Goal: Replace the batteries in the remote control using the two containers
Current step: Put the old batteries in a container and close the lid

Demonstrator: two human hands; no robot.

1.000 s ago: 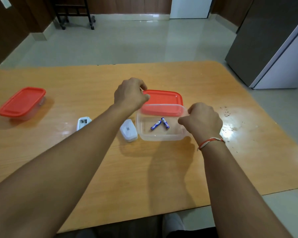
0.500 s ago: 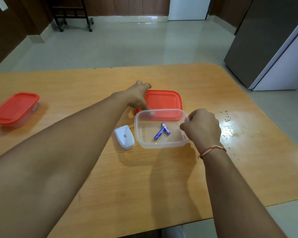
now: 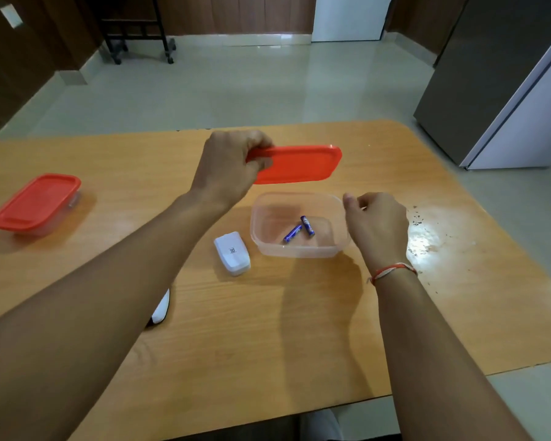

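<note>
On the tabletop (image 3: 268, 329): clear container (image 3: 299, 249) – two blue batteries (image 3: 299, 230) inside
Left hand (image 3: 226, 170): grips red lid (image 3: 299, 165), raised
Right hand (image 3: 379, 227): loose, holds nothing
Remote control (image 3: 233, 253): just beside container

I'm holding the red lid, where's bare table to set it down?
Bare wood lies behind the open container, where the lid in your left hand hovers, and between it and the closed container. Crowded: the white cover beside the open container.

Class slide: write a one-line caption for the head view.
Left hand holds the red lid above the open container with two batteries inside.
</note>
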